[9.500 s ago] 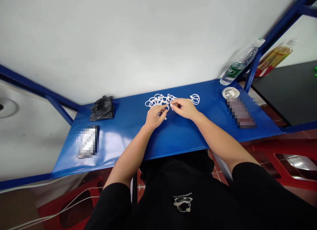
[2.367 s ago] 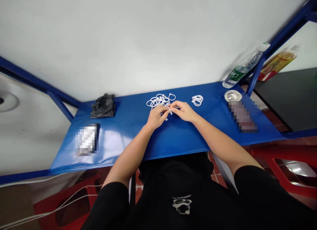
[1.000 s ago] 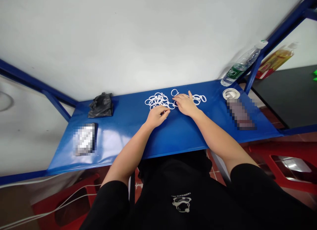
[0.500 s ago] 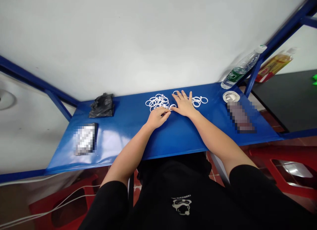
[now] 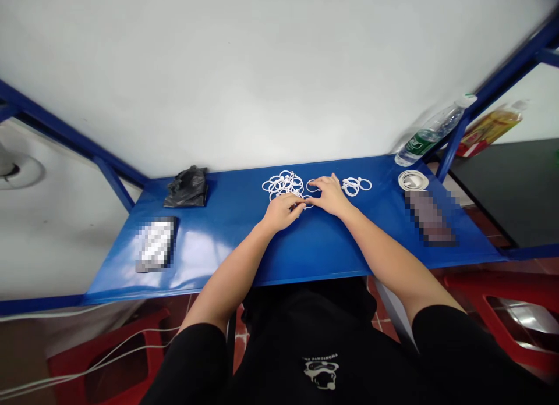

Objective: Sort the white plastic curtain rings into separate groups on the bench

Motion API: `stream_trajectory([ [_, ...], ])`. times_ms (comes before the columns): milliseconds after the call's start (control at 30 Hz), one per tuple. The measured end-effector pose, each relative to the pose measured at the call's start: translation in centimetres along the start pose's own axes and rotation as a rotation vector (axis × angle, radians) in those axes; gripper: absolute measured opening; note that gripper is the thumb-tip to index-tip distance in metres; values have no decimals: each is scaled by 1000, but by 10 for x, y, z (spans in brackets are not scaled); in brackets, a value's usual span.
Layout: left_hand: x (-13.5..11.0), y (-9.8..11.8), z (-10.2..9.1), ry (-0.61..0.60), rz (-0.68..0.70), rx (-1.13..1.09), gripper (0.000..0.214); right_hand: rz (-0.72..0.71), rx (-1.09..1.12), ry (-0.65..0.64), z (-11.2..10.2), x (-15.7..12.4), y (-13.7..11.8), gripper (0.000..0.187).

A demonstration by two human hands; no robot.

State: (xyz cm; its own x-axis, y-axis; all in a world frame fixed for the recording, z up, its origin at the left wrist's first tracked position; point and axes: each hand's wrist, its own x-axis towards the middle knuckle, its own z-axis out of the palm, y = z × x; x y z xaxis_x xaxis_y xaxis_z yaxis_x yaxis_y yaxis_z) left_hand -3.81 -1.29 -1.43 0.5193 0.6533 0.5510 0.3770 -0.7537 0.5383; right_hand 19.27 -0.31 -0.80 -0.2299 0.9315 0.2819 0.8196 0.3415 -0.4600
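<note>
On the blue table (image 5: 236, 248), a pile of white plastic rings (image 5: 283, 183), each with a small knob or eyelet, lies just beyond my left hand (image 5: 283, 212). That hand is closed in a pinch at the near edge of the pile, on a white ring (image 5: 308, 202) that shows partly between my hands. My right hand (image 5: 331, 195) is half curled, thumb and forefinger apart. Its thumb tip meets this ring, and its fingertips rest at another white ring (image 5: 311, 185). A smaller group of white rings (image 5: 354, 186) lies to the right.
At the left are a crumpled black plastic bag (image 5: 187, 187) and a blurred-out flat object (image 5: 157, 245). To the right are a coiled white cable (image 5: 413, 180), a blurred-out dark flat object (image 5: 431, 216) and a water bottle (image 5: 430, 134). Blue metal posts (image 5: 454, 143) frame the table.
My right hand has drawn back from lying spread flat to a half-curled shape, its thumb now close to my left fingertips. My left hand stays pinched. The view has shifted slightly.
</note>
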Motion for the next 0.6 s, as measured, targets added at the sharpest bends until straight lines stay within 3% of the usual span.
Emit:
stream_trajectory([
  [100, -1, -2, 1, -7, -3, 13, 15, -61, 106, 3, -6, -1, 0, 42],
  [333, -2, -3, 2, -10, 6, 28, 13, 50, -176, 115, -11, -4, 4, 33],
  [600, -1, -2, 1, -22, 22, 30, 15, 71, -214, 96, -11, -2, 9, 24],
])
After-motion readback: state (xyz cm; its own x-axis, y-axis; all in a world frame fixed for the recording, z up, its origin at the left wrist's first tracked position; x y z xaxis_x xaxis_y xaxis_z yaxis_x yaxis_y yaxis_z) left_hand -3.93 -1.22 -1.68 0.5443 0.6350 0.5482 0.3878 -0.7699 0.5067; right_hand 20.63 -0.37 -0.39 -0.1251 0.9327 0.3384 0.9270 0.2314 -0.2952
